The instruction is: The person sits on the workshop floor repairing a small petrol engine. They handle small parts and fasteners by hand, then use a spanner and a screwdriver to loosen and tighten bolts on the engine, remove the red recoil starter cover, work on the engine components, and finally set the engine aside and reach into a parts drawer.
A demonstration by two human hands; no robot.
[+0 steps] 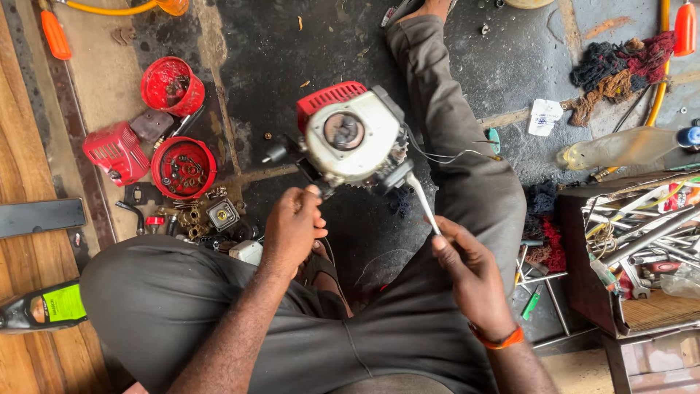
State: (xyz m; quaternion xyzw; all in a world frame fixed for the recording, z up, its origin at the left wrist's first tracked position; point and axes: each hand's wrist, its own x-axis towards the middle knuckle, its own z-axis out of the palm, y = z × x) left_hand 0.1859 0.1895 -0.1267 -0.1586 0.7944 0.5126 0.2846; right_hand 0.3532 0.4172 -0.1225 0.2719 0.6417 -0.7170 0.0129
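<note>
From the head view, a stained, dark concrete floor (306, 44) meets wooden planks (22, 146) at the left. Above the lap, the left hand (292, 226) curls closed against the red-and-cream small engine (350, 135); the right hand (470, 266) grips a silver metal wrench (424, 201) reaching it. Two red plastic cups (182, 168) of screws sit left.

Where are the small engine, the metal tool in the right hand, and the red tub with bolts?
small engine (350, 138), head view, on its pale housing.
metal tool (423, 201), head view, on its shaft.
red tub (166, 155), head view, on its rim.
</note>
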